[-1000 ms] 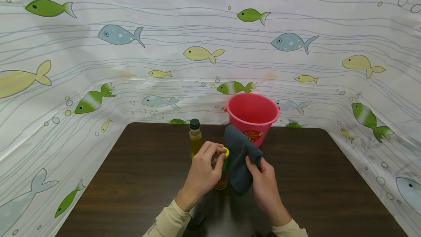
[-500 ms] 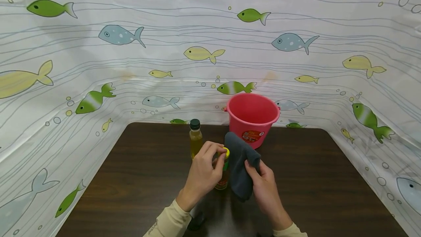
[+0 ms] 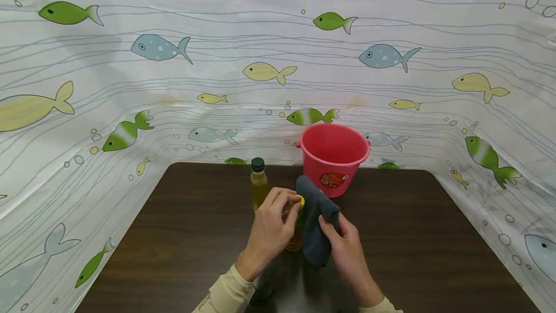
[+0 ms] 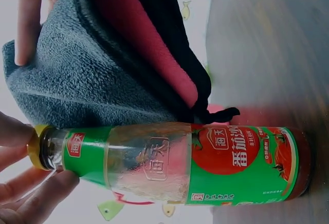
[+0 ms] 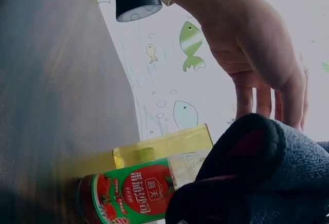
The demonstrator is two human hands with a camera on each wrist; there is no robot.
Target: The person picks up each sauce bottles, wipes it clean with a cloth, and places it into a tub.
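Note:
My left hand (image 3: pixel 272 223) pinches the yellow cap of a glass ketchup bottle (image 4: pixel 241 162) between thumb and fingers. The bottle stands upright on the table, its label green and red, its glass smeared inside. My right hand (image 3: pixel 349 250) grips a folded grey cloth (image 3: pixel 316 228) with a pink inner side, seen in the left wrist view. The cloth lies right along the bottle's side and overlaps it in the right wrist view. Behind the left hand stands a bottle of yellow oil (image 3: pixel 259 187) with a dark green cap, its lower part hidden.
A pink bucket (image 3: pixel 333 158) stands at the back of the dark wooden table (image 3: pixel 182 235), just beyond the cloth. White sheeting (image 3: pixel 226 28) printed with fish rises along the back and both sides.
The cloth has come down and slightly left along the ketchup bottle with my right hand, uncovering the bucket's label. My left hand keeps its pinch on the cap, shifting only slightly.

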